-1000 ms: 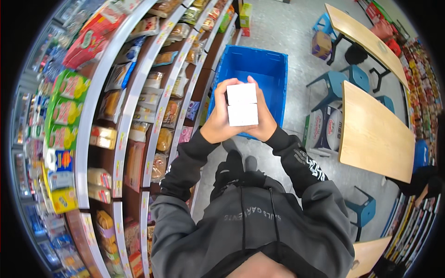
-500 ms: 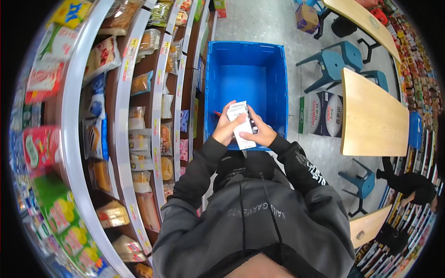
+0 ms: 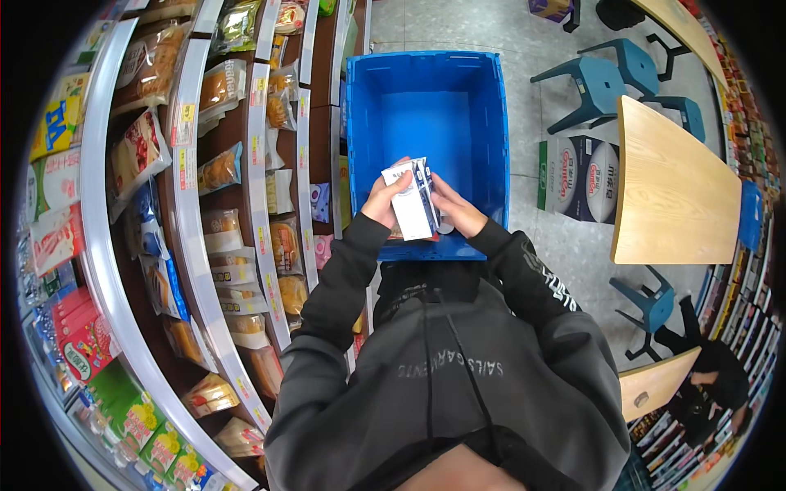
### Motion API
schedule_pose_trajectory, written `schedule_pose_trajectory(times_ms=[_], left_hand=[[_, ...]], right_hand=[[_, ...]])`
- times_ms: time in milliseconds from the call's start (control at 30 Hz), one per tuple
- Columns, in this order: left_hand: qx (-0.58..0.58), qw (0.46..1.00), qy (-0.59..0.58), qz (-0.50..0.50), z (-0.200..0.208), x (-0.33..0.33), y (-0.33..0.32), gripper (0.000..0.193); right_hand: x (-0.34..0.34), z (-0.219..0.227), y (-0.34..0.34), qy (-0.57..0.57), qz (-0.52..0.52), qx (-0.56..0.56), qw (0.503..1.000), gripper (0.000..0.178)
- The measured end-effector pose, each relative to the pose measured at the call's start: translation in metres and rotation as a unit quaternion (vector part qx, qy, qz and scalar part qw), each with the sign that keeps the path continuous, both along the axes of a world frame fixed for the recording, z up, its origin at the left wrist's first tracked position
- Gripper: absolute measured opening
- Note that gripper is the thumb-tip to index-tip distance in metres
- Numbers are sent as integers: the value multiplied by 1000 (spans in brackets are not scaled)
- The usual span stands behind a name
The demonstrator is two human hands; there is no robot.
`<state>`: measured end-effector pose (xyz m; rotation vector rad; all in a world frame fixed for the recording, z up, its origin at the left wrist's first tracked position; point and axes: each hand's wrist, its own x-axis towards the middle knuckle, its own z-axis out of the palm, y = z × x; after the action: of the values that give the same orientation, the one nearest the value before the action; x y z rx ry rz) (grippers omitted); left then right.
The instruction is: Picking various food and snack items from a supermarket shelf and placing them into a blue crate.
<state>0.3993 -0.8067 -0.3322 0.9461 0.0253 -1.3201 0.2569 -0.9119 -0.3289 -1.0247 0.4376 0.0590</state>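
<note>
Nearest the camera: the wearer's dark grey hoodie [image 3: 454, 368], both black sleeves reaching forward. The left hand [image 3: 382, 202] has a white box [image 3: 413, 214] in its grip, thumb laid across the pale face, box tilted. Against that box's right side sits a dark blue-and-white box [image 3: 427, 186]. The right hand [image 3: 460, 210] is at this second box's right side, fingers together; contact seems likely, but whether its grip closes on the box cannot be told from this angle. Both boxes are over the near end of a blue crate [image 3: 426, 119].

To the left, shelving [image 3: 187, 123] bears bagged bread [image 3: 221, 170]. Right of the crate, on grey floor [image 3: 524, 237]: a dark printed carton [image 3: 585, 180] beside a wooden table [image 3: 675, 192], with teal stools [image 3: 591, 88] around. Farther right, a person in black [image 3: 712, 380] near packed racks.
</note>
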Motion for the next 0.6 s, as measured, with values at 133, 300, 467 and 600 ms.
schedule_pose_trajectory(times_ms=[133,300,467,600], left_hand=[[14,996,-84,13,-28,2,-16,71],[-15,975,-219,15,-45,-9,-63,74],[-80,961,-262,35,-86,6,-82,65],[26,973,-150,173,-121,28,-100,76]], right_hand=[[27,21,-10,89,-12,132,987,60],[45,-62,-17,-18,-199,136,970,63],[66,-85,-31,-84,-243,115,959,70],[91,-97,-35,-9,-271,133,953,67]])
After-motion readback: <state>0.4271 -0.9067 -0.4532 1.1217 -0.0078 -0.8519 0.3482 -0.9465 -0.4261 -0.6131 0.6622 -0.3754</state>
